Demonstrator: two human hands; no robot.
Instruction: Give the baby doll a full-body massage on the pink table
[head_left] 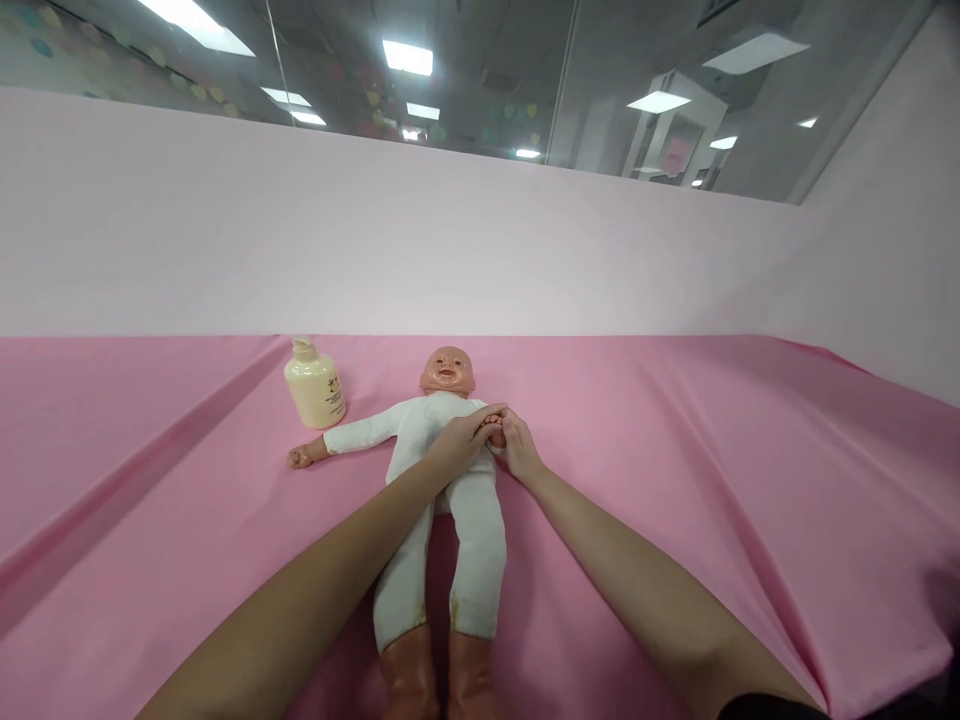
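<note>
A baby doll (478, 540) with a white cloth body and plastic head, hands and legs lies on its back, its head toward the wall. Its arm on the right is bent over the chest, and both my hands are around the small plastic hand (495, 432) there. My left hand (459, 444) reaches across the doll's torso, fingers closed on that hand from the left. From the right, my right hand (519, 444) holds the same doll hand, fingers bent around it. The doll's other arm (364, 432) stretches out to the left, near a bottle.
A cream pump bottle (315, 388) stands left of the doll's head. Pink cloth (637, 430) with several folds covers the surface. Behind it rises a white wall (450, 240) with glass above, and another wall (892, 260) stands on the right.
</note>
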